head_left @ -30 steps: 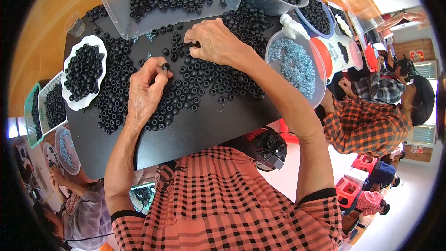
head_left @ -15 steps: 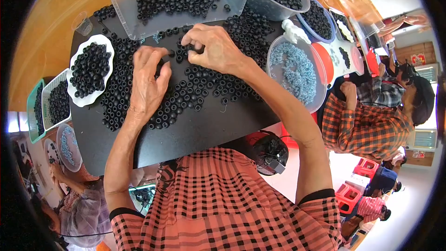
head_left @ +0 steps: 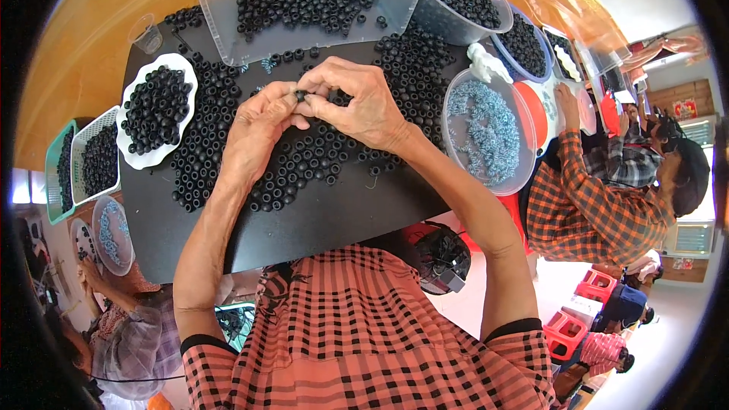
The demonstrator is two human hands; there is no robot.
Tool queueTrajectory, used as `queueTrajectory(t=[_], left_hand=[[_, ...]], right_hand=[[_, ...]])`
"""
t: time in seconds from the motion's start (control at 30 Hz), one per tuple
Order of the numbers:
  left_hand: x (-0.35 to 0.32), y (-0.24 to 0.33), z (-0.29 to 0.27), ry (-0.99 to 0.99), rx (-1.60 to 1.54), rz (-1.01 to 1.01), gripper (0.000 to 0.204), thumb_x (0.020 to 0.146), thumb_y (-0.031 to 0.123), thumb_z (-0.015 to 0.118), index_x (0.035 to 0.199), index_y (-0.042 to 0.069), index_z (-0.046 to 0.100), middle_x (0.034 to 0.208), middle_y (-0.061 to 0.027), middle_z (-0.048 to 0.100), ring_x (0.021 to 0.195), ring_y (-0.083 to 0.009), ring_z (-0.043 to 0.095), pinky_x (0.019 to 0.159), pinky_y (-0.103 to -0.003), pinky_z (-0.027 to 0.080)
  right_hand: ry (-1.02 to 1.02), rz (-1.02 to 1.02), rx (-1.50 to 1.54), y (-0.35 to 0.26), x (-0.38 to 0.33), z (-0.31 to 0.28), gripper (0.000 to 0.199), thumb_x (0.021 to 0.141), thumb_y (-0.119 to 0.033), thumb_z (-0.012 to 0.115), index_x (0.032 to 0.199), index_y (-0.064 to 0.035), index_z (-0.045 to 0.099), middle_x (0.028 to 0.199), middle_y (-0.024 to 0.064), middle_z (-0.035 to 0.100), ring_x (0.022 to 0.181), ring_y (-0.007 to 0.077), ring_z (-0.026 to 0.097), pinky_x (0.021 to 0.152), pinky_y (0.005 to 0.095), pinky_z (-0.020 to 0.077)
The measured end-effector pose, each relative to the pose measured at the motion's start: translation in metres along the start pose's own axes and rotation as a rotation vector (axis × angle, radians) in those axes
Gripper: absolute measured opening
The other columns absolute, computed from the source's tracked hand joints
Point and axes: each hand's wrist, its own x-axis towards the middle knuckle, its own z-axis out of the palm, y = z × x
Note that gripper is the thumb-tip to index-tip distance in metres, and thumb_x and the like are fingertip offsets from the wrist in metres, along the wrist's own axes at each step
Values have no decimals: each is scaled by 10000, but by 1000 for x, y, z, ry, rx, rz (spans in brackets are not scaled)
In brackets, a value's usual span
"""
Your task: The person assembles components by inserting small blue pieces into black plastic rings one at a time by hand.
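My left hand and my right hand meet above the dark table, fingertips almost touching. Both hands are closed in a pinch around one small black round piece, partly covered by the fingers. Below and around them lie many loose black round pieces with open holes, like thick rings or small caps. More sit in the clear plastic bin tipped toward me beyond my hands. A few small pale-blue bits lie by its lip, too small to name.
At the left stand a white scalloped plate of black pieces and a white basket. A clear tub of pale-blue bits, a clear bucket and a blue basin line the right. Co-workers sit on both sides.
My hands have come together from apart, the left moving right and now pinching a black piece with the right. At the right, a co-worker's arm has reached forward.
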Motion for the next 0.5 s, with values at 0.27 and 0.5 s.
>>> queueTrajectory(t=[0.27, 0.5], left_hand=[[0, 1, -5, -15, 359, 81, 221, 952, 156, 495, 1069, -1, 596, 902, -23, 641, 759, -90, 548, 749, -236, 454], [-2, -1, -4, 30, 435, 104, 249, 971, 193, 468, 1045, 1, 609, 834, -24, 622, 729, -93, 542, 716, -234, 460]], right_hand=[[-55, 100, 46, 2, 1, 4, 159, 782, -15, 651, 938, 17, 659, 786, 75, 641, 660, 121, 629, 606, 253, 506], [-37, 83, 73, -3, -1, 4, 171, 782, -1, 635, 949, 27, 656, 796, 67, 649, 689, 112, 639, 637, 245, 517]])
